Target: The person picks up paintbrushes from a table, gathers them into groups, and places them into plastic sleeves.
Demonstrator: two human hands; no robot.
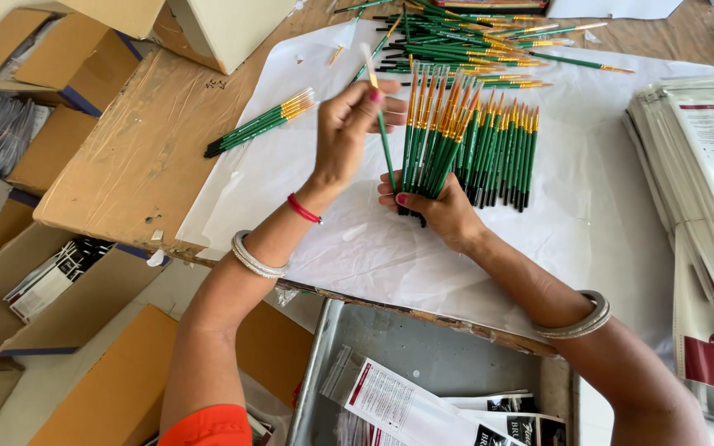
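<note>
- Left hand (349,132): raised above the white paper sheet (307,165), fingers pinched together on a single green-handled brush (383,140); the brush runs from the fingertips down toward the other hand, its pale tip pointing up and away
- Right hand (440,206): resting on the sheet, fingers closed around the lower ends of a fanned bundle of brushes (435,132); the bundle has green handles, gold ferrules and orange upper sections, and stands nearly upright, spreading outward at the top
- Single brush position: just beside the left edge of the fanned bundle, its lower end close to the right hand's fingers
- Row of brushes (506,157): lies flat on the sheet just right of the held bundle, handles parallel, ferrules pointing away from the person
- Loose pile of brushes (473,41): lies at the far edge of the sheet, well beyond both hands, brushes crossing at mixed angles
- Small bunch of brushes (262,122): lies diagonally across the left border of the sheet, partly on the brown cardboard (134,157), to the left of the left hand
- Stack of flat printed packets (704,182): at the right side of the table
- Metal tray (423,355): below the table edge, holding printed packets
- Open cardboard boxes (51,297): on the left, below the table
</note>
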